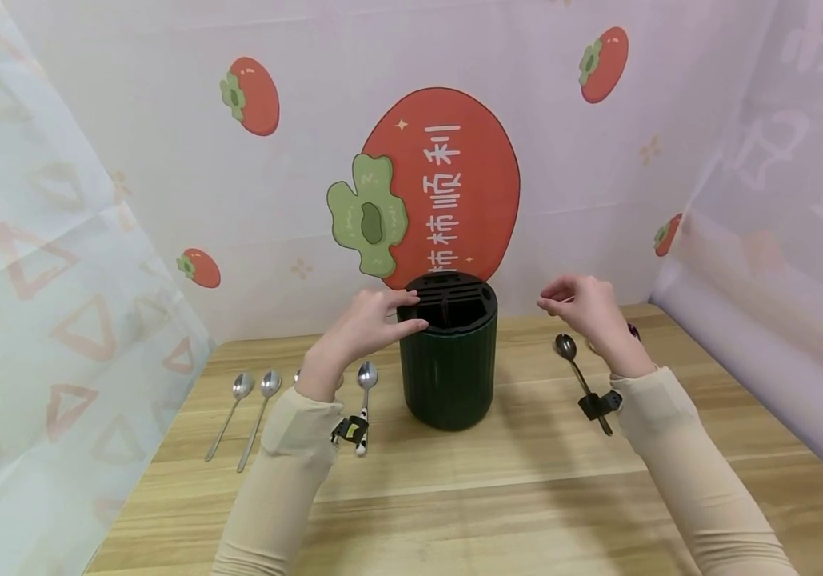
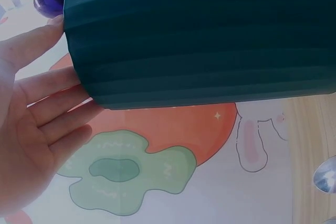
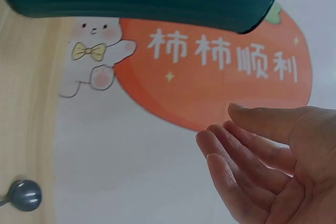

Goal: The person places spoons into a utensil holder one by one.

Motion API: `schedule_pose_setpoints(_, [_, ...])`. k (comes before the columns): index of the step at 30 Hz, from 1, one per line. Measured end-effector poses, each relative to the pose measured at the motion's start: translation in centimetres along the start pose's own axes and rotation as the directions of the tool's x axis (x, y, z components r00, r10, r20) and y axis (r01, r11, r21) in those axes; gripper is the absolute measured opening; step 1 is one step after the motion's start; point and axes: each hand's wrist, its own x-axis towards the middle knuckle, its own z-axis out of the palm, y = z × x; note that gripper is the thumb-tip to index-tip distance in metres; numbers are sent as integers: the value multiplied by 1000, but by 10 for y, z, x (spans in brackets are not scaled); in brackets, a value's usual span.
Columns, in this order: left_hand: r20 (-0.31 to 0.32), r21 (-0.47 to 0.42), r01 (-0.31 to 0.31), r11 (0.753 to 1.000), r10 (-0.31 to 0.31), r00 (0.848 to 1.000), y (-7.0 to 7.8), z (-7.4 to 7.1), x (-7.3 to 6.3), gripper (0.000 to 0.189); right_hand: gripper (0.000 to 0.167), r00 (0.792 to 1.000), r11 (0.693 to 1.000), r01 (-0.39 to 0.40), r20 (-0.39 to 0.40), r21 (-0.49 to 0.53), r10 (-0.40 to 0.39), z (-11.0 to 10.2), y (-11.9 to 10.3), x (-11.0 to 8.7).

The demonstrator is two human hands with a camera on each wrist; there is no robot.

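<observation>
A dark green ribbed utensil holder with a black slotted top stands on the wooden table. My left hand is at its left rim; thumb and fingers are fairly straight and touch the edge. In the left wrist view, the bowl of a purple spoon shows just beyond the rim, close to the thumb. My right hand hovers to the right of the holder, apart from it. Its fingers bend loosely toward the thumb, with nothing between them. Beneath the right wrist lies a black spoon.
On the left lie several metal spoons, among them a silver spoon, another silver spoon and one with a patterned handle. A purple item is partly hidden behind the right wrist. A printed cloth backdrop rises behind the table.
</observation>
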Motion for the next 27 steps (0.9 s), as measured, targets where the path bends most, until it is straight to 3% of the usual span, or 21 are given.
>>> schedule_pose_setpoints(17, [4,2,7,1000,-7,1000,1,0,-1,52,25,994,995,-87,68,-53,90,15,40,-7])
schedule_pose_setpoints(27, [2,-3,9,1000,-9,1000,2,0,-1,51,26,978,983,-158,121,-91,168,20,62,-13])
